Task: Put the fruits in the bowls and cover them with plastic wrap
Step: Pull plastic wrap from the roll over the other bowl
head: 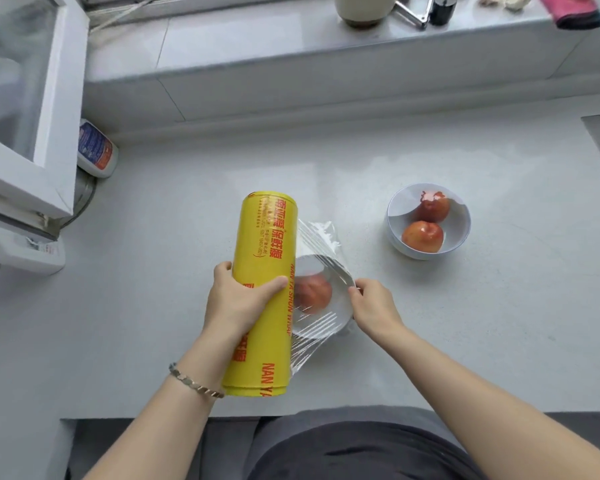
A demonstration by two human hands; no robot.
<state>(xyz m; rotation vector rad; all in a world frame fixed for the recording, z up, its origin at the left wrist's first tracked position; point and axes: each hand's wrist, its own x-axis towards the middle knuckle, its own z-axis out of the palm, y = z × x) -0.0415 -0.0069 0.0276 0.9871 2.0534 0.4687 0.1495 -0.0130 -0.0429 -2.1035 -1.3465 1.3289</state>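
Fingers (355, 291) of the right hand (373, 303) pinch the free edge of the plastic wrap (321, 245) at the right rim of the near bowl (342, 308). The bowl holds one fruit (314, 294) and sits near the front edge of the bench (465, 341), and the left hand (238, 299) grips the yellow roll (267, 237) just left of it. The wrap looks light, limp and clingy, likely to bunch, so hold its edge taut; the stiff, heavier roll suits a mid-length grip.
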